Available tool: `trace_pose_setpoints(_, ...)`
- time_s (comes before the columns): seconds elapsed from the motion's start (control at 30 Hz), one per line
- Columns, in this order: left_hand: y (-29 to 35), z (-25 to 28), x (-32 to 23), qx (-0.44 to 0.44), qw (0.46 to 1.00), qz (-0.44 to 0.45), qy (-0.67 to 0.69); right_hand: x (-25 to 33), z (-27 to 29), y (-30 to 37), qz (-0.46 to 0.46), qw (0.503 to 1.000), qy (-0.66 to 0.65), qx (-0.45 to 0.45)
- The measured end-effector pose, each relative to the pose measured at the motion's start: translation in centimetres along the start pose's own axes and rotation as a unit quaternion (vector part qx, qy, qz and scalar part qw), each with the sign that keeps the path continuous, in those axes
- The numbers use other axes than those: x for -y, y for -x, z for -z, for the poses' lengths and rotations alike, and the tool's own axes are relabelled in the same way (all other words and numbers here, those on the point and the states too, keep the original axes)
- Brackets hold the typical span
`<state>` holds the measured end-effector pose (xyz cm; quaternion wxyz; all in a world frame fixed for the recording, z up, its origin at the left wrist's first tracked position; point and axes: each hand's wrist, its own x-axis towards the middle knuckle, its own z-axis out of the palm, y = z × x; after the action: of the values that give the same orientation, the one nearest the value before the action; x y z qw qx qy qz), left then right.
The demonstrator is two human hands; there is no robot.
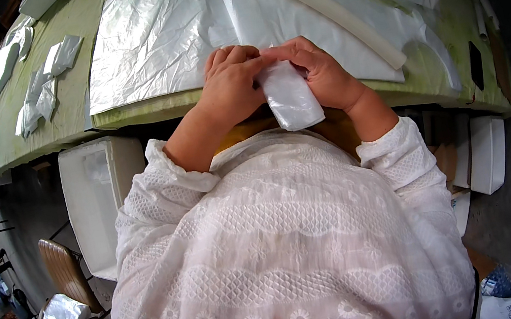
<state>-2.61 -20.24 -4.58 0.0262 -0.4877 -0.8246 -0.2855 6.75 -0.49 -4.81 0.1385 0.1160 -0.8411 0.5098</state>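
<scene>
Between my two hands hangs a folded white plastic bag (291,97), its lower end reaching past the table's near edge. My left hand (231,80) has its fingers curled at the upper left of the bag. On the other side my right hand (314,66) grips the top with thumb and fingers pressed together. The fingertips of both hands meet at the bag's upper end, and part of that end is hidden behind them. Beneath and beyond my hands a large crinkled white plastic sheet (145,39) covers much of the table.
A long pale tube (325,14) lies slanted across the sheet. Folded plastic bundles (42,91) rest on the green-covered table (3,146) at the left. A black phone-like object (476,66) is near the right edge. A white foam box (88,209) and a chair (69,274) stand at lower left.
</scene>
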Motion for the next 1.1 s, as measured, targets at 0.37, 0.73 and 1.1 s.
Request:
trace_pose_setpoints(0.37,0.7,-0.3,-0.4,-0.084,0.996,0.021,0.029,-0.2,0.3,-0.5,-0.030,1.000,-0.003,0.001)
trace_pose_setpoints(0.73,0.5,-1.2,0.1,-0.117,0.974,0.134,0.138,0.4,0.7,-4.8,-0.307,0.952,-0.001,0.009)
trace_pose_setpoints(1.1,-0.4,0.9,-0.8,-0.045,0.998,0.015,-0.035,1.5,1.0,-7.5,-0.360,0.920,0.119,0.098)
